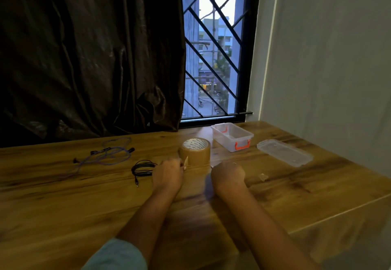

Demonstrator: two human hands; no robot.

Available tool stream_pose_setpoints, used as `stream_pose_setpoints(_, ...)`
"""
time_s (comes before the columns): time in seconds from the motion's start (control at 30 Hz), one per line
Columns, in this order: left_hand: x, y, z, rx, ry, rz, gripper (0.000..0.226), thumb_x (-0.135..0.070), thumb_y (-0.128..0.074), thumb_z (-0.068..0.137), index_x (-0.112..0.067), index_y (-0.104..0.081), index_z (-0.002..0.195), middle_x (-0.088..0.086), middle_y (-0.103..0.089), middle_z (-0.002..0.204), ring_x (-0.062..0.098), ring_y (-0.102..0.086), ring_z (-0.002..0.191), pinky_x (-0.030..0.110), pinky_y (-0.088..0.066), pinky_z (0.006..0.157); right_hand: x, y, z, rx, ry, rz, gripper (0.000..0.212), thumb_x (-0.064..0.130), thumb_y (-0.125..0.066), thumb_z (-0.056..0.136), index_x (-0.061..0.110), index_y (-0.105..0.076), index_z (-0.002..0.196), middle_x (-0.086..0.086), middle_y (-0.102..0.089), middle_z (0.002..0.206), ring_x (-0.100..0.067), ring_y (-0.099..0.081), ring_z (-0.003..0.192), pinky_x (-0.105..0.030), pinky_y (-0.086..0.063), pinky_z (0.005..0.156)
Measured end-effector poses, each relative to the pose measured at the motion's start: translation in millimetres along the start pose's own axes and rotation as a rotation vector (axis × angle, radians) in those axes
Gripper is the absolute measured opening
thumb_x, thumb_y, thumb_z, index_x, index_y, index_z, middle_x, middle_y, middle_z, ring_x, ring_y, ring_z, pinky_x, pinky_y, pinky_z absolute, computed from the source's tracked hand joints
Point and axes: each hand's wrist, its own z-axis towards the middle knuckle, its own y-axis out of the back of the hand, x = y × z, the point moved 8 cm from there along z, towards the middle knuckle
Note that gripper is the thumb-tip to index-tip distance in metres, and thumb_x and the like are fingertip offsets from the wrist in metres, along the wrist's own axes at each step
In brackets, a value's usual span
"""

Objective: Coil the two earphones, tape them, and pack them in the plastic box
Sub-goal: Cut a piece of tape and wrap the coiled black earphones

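Observation:
A brown tape roll (195,151) stands on the wooden table (63,195). My left hand (168,173) is just left of the roll, fingers pinched on the tape's loose end (186,162). My right hand (228,173) rests on the table right of the roll with fingers curled under; what it holds, if anything, is hidden. A black earphone (142,169) lies coiled beside my left hand, its plug trailing toward me. A purple earphone (108,155) lies loose and uncoiled farther left. The clear plastic box (232,136) with orange latches stands open behind the roll.
The box's clear lid (284,152) lies flat to the right of the box. A small pale scrap (263,176) lies on the table right of my right hand. A dark curtain (84,58) and a barred window (213,58) stand behind the table; a wall (328,58) is at right.

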Motion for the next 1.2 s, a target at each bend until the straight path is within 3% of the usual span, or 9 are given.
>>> stream_pose_setpoints(0.27,-2,-2,-1,0.002,-0.073,-0.071,0.024,-0.038,-0.049,0.093,-0.023,-0.067,0.098,-0.001,-0.065,0.104,0.017,-0.06,0.091,0.029,-0.041,0.071,22,12,-2,-0.058,0.127,-0.085,0.029,0.011,-0.042,0.096,0.006,-0.055,0.122,-0.012,-0.057,0.125,-0.028,-0.057,0.114,-0.035,-0.048,0.085)
stream_pose_setpoints(0.5,0,-3,-1,0.038,-0.083,-0.12,0.021,-0.046,-0.06,0.084,-0.028,-0.067,0.091,-0.007,-0.062,0.099,0.011,-0.058,0.088,0.026,-0.036,0.068,11,6,12,0.121,0.181,0.053,0.031,0.016,-0.055,0.09,0.003,-0.054,0.119,-0.015,-0.055,0.125,-0.031,-0.054,0.116,-0.037,-0.045,0.095)
stream_pose_setpoints(0.57,1,-3,0,0.033,-0.08,-0.124,0.018,-0.045,-0.063,0.083,-0.028,-0.067,0.088,-0.008,-0.064,0.097,0.011,-0.059,0.088,0.026,-0.038,0.068,5,7,17,0.18,0.192,0.093,0.024,0.016,-0.055,0.091,0.006,-0.055,0.112,-0.013,-0.057,0.118,-0.027,-0.056,0.109,-0.035,-0.045,0.09)
stream_pose_setpoints(0.67,1,-3,1,0.025,-0.074,-0.115,0.017,-0.041,-0.06,0.086,-0.027,-0.068,0.089,-0.007,-0.067,0.098,0.014,-0.062,0.091,0.029,-0.046,0.075,-4,7,25,0.288,0.207,0.201,0.014,0.023,-0.058,0.089,0.009,-0.059,0.087,-0.003,-0.056,0.081,-0.015,-0.053,0.072,-0.025,-0.043,0.063)
stream_pose_setpoints(0.73,1,-2,1,0.019,-0.073,-0.104,0.017,-0.039,-0.057,0.088,-0.026,-0.068,0.091,-0.005,-0.068,0.098,0.016,-0.063,0.091,0.031,-0.049,0.078,-9,10,29,0.332,0.193,0.305,0.022,0.019,-0.058,0.087,0.001,-0.066,0.098,-0.003,-0.053,0.07,-0.011,-0.046,0.056,-0.02,-0.036,0.05)
stream_pose_setpoints(0.9,-1,-1,0,0.002,-0.088,-0.085,0.018,-0.033,-0.052,0.09,-0.022,-0.065,0.09,-0.001,-0.065,0.099,0.02,-0.062,0.091,0.031,-0.048,0.073,-12,11,30,0.525,0.193,0.288,0.037,0.008,-0.055,0.085,-0.006,-0.056,0.119,-0.007,-0.045,0.066,-0.012,-0.037,0.051,-0.02,-0.031,0.045)
stream_pose_setpoints(0.97,-3,-1,0,-0.017,-0.124,-0.09,0.015,-0.031,-0.052,0.09,-0.022,-0.064,0.091,-0.003,-0.063,0.102,0.018,-0.059,0.094,0.03,-0.046,0.07,-12,10,31,0.624,0.167,0.274,0.028,0.022,-0.052,0.092,-0.003,-0.058,0.105,-0.005,-0.043,0.067,-0.011,-0.034,0.052,-0.017,-0.03,0.042)
stream_pose_setpoints(1.07,-3,-2,2,-0.02,-0.158,-0.129,0.007,-0.027,-0.057,0.087,-0.023,-0.062,0.09,-0.006,-0.061,0.102,0.014,-0.052,0.099,0.025,-0.04,0.069,-14,17,38,0.636,0.092,0.321,0.042,0.055,-0.049,0.088,0.015,-0.051,0.077,-0.002,-0.045,0.069,-0.009,-0.035,0.05,-0.013,-0.029,0.039)
stream_pose_setpoints(1.2,-3,-6,2,0.048,-0.157,-0.2,0.01,-0.026,-0.058,0.085,-0.021,-0.067,0.086,-0.002,-0.066,0.096,0.017,-0.059,0.091,0.034,-0.05,0.073,-2,16,46,0.743,0.157,0.383,0.044,0.062,-0.052,0.081,0.02,-0.065,0.088,0.001,-0.047,0.063,-0.006,-0.033,0.038,-0.013,-0.025,0.038)
